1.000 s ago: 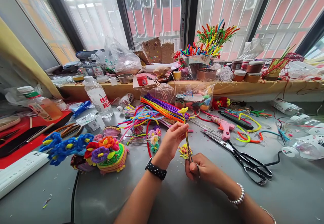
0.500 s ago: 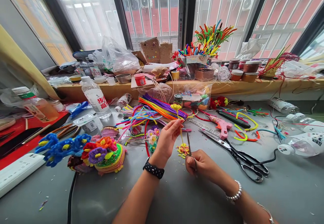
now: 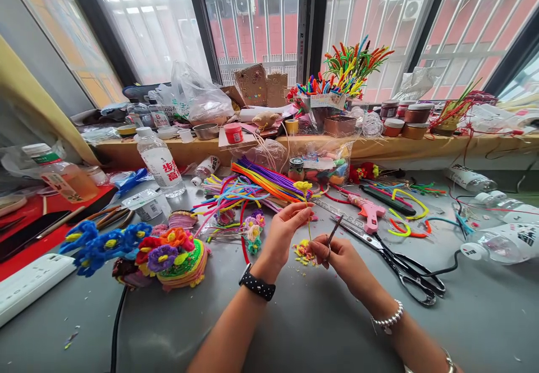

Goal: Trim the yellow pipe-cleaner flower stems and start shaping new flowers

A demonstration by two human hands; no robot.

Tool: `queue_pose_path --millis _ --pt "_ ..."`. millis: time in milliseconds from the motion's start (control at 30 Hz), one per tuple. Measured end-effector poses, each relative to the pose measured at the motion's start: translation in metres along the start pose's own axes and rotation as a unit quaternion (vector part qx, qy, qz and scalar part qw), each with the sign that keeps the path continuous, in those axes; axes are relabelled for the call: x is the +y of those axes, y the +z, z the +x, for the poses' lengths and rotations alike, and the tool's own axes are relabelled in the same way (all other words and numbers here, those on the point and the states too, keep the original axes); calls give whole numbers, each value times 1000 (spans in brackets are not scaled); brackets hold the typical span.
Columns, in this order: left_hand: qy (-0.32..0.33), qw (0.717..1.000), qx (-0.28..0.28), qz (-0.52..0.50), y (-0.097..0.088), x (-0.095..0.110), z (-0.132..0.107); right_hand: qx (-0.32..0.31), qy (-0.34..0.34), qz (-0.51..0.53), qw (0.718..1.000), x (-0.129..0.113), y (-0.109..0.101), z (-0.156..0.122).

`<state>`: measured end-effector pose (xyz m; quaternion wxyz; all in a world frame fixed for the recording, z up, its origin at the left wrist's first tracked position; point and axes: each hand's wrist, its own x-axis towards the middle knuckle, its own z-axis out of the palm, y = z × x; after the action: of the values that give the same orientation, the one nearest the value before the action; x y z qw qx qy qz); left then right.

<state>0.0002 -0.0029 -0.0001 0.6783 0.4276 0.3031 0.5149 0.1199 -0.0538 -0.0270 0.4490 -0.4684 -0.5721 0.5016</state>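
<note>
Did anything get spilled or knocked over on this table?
Yes. Fuzzy yellow snippets lie scattered on the grey table beside the right hand, and a clear bottle at the right lies on its side.

Bright daylight from the far barred glass windows point(image 3: 252, 19), panes at far left blown out white, soft faint shadows on the smooth grey tabletop point(image 3: 295, 328), wide-angle bending at edges, sharp focus throughout

- Black scissors point(image 3: 391, 254) lie on the grey tabletop point(image 3: 295, 328), just beside a pink glue gun point(image 3: 367, 211).
- Pipe cleaners point(image 3: 261, 177) fan across the middle.
- Blue flowers point(image 3: 101, 241) touch a flower basket point(image 3: 181, 258) on the left.
- A bottle point(image 3: 160, 162) stands behind them.
- A power strip point(image 3: 33, 286) lies far left.
</note>
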Motion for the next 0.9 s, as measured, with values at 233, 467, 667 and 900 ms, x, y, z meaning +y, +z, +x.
queue_pose_path --millis 233,467,667,900 --pt "26 999 27 -37 -6 4 2 -23 7 4 1000 2 1 1" --pt "26 997 26 -73 -12 5 5 -51 -4 4 999 0 2 0" --pt "-22 993 -13 -111 -11 3 5 -146 -26 -22 989 5 5 -1" --pt "-41 990 -17 -131 -8 2 5 -233 -39 -85 968 10 10 -8"
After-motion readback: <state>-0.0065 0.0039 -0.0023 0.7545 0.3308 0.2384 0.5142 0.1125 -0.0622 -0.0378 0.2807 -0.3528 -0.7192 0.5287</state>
